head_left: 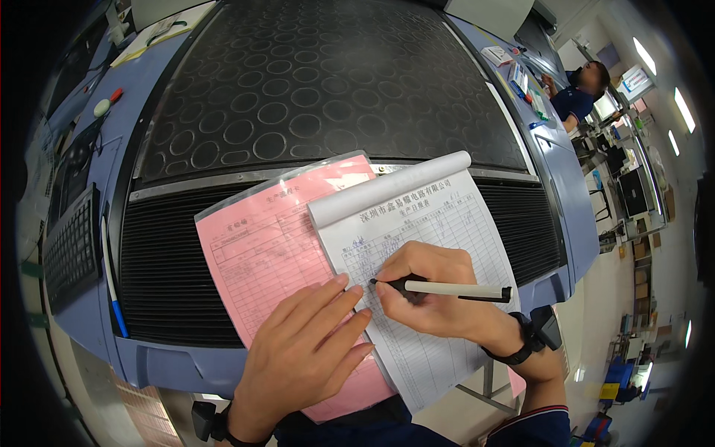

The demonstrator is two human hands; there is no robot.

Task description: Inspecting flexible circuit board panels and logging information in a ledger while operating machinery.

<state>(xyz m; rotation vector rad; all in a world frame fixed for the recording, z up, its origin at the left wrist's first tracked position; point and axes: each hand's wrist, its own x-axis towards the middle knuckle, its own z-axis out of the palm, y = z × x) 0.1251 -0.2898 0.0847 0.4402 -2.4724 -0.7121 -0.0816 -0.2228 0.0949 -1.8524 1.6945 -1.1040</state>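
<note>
At the front edge of the desk (167, 365), a white pad (439, 361) partly covers a pink sheet (246, 253). The right hand (439, 316) grips a pen (465, 289); the left hand (298, 357) lies loose, gripping nothing. This looks like the writing step; the next stroke needs a still pad.

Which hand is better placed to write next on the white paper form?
Probably your right hand: it holds the white-and-black pen, tip at the form. Your left hand rests, penless, mostly on the pink printed sheet.

pink sht (249, 257) part hid, handwriting (389, 245) blurry
</note>
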